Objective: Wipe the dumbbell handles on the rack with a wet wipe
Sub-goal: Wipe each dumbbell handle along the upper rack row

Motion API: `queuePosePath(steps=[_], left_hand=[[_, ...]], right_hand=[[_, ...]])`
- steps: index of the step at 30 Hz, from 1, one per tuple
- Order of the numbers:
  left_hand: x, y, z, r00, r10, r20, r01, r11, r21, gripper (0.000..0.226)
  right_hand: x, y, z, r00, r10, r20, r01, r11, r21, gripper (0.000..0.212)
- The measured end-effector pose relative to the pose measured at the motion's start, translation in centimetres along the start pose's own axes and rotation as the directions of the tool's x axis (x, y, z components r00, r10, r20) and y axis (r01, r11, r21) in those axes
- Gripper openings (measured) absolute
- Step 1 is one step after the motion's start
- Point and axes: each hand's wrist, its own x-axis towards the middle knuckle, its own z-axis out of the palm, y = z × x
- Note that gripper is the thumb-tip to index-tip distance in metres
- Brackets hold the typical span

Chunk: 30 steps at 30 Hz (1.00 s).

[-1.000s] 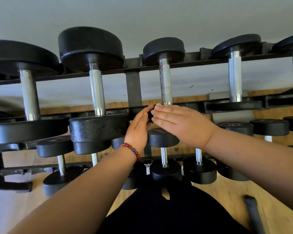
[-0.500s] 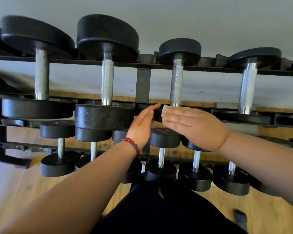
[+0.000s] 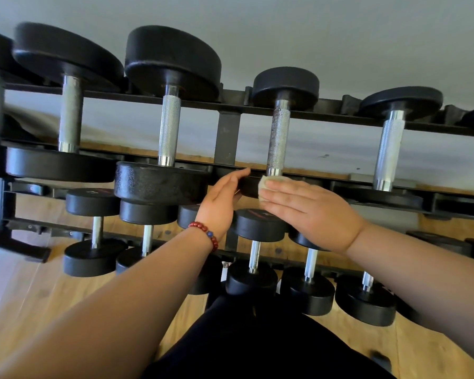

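Both hands are covering most of the near head of the dumbbell point(image 3: 278, 138) at the middle of the rack's point(image 3: 227, 138) top tier, leaving only a dark sliver showing. The right hand point(image 3: 309, 212) is pressing the wet wipe point(image 3: 266, 187) flat against that head, just below the handle's lower end, with its fingers lying straight and together and its thumb out of sight. Only a pale corner of the wipe is peeking out. The left hand point(image 3: 220, 203), with a red bead bracelet point(image 3: 205, 236) on its wrist, is touching the head's left side with straight, closed fingers.

The top tier is showing four whole handles, with a fifth cut off at the rack's left end and a dumbbell at the right end barely entering view. The lower tier is showing five short handles; the left forearm is blocking whatever lies between them.
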Motion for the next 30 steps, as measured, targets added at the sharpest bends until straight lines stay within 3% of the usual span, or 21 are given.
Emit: queuePosePath(steps=[8, 14, 22, 26, 30], left_hand=[[-0.5, 0.3, 1.0, 0.997, 0.024, -0.075, -0.02, 0.998, 0.051, 0.034], [-0.8, 2.3, 1.7, 0.986, 0.146, -0.082, -0.121, 0.961, 0.248, 0.033], [1.1, 6.2, 3.3, 0.952, 0.299, -0.06, -0.235, 0.844, 0.483, 0.038], [3.5, 7.9, 3.1, 0.924, 0.382, -0.009, -0.302, 0.744, 0.596, 0.039], [6.5, 10.0, 3.1, 0.895, 0.445, 0.039, -0.356, 0.657, 0.665, 0.042]], right_hand=[[1.4, 0.4, 0.3, 1.0, 0.022, -0.011, -0.022, 1.0, 0.011, 0.058], [-0.9, 2.1, -1.0, 0.996, 0.083, -0.021, -0.082, 0.994, 0.075, 0.059], [2.3, 4.8, -3.0, 0.965, 0.241, -0.108, -0.234, 0.97, 0.069, 0.053], [3.1, 6.4, -2.8, 0.931, 0.309, -0.196, -0.31, 0.95, 0.026, 0.063], [4.5, 8.5, -3.2, 0.902, 0.359, -0.238, -0.367, 0.93, 0.013, 0.056]])
